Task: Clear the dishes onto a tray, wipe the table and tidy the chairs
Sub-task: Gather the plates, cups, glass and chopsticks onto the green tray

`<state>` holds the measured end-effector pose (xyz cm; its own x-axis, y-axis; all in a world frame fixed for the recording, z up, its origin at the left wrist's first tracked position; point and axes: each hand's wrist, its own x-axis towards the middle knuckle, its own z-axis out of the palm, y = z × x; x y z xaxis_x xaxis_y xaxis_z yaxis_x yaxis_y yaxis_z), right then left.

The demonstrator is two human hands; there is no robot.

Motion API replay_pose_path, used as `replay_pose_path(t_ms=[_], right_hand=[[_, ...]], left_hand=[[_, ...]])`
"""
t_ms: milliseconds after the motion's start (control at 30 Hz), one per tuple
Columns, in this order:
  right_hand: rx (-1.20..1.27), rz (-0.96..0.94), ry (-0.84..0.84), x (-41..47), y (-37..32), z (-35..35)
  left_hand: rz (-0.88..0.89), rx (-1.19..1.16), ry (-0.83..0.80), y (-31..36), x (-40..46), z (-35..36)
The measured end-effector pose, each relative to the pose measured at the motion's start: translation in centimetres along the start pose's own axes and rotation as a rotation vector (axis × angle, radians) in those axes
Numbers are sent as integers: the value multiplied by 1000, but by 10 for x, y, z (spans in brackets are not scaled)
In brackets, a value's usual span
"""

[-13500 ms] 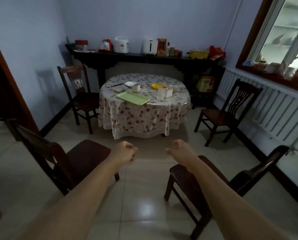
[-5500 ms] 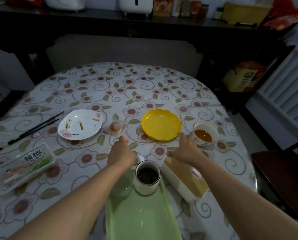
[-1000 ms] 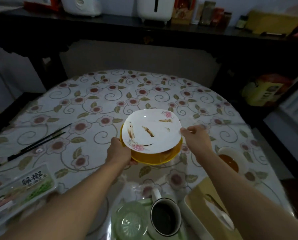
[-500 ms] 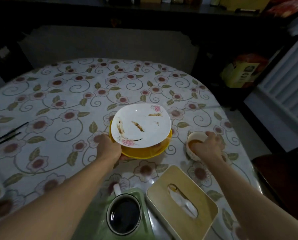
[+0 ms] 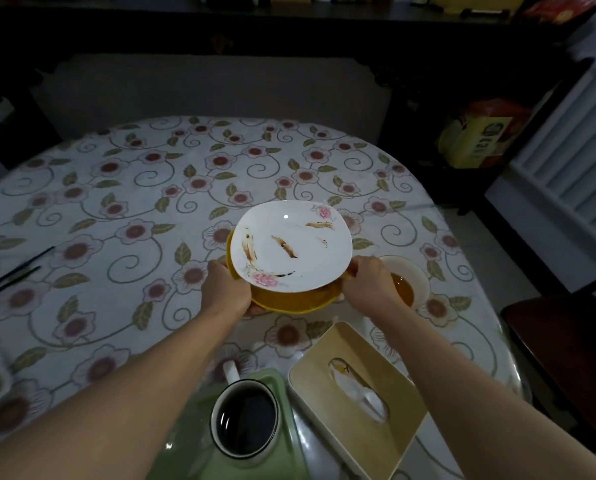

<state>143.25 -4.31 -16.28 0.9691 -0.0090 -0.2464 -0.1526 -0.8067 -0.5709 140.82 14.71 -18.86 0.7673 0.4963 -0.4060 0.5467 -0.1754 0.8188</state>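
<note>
The left hand [image 5: 228, 293] grips the stacked white plate [image 5: 289, 245] and yellow plate [image 5: 289, 301] at their nine o'clock rim; the right hand [image 5: 371, 287] curls round the stack at four o'clock, lifted just over the desk [image 5: 116, 202]. Clearing is in hand. Next, I judge, the stack must travel toward six o'clock onto the green tray [image 5: 279, 441], beside the mug [image 5: 245, 422]. A sauce bowl [image 5: 409, 282] waits at three o'clock.

plates 2 [image 5: 291, 247] | mug 1 [image 5: 244, 422] | bowl 1 [image 5: 409, 280] | tray 1 [image 5: 289, 455] | chopsticks 2 [image 5: 12, 277] | tissue box 1 [image 5: 355, 396]
</note>
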Motion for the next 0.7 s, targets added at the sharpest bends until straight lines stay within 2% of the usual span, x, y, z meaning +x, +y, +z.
replay_pose_path(t_ms=[233, 367, 700], right_hand=[[-127, -23, -9, -16, -17, 0], [-2, -31, 72, -34, -32, -8], [-17, -250, 312, -62, -54, -20]], left_hand=[[12, 17, -2, -7, -6, -24], [0, 2, 6, 0, -15, -43], [24, -124, -47, 0, -16, -51]])
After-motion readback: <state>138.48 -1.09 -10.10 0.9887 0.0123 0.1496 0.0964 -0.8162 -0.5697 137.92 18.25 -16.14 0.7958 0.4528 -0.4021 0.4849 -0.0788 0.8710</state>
